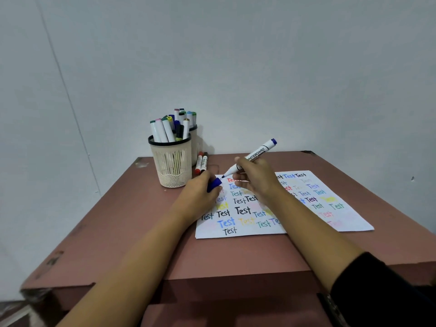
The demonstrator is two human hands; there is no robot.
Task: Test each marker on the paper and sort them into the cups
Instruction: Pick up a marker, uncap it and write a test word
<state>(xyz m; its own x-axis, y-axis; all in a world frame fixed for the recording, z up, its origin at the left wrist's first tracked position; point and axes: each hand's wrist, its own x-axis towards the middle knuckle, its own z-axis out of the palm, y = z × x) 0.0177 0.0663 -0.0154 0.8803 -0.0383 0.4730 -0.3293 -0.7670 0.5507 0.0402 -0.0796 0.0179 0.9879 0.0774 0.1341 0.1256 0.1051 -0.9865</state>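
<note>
Blue whiteboard marker (256, 155): white barrel, uncapped, tilted, tip down-left just above the paper's far-left corner; we can't tell if it touches. We grip it in our right hand (254, 178). Its blue cap (214, 184) sits in our left hand (200, 192), over the paper's left edge.

Paper (354, 220): white sheet, flat on the table, covered with "Test" in many colours.

Front cup (173, 166): cream mesh, dark rim, upright, left of the paper, packed with capped markers (165, 129). Rear cup (195, 142) is right behind it, also full.

Red marker (198, 162) and dark marker (204, 162) lie side by side just right of the front cup.
</note>
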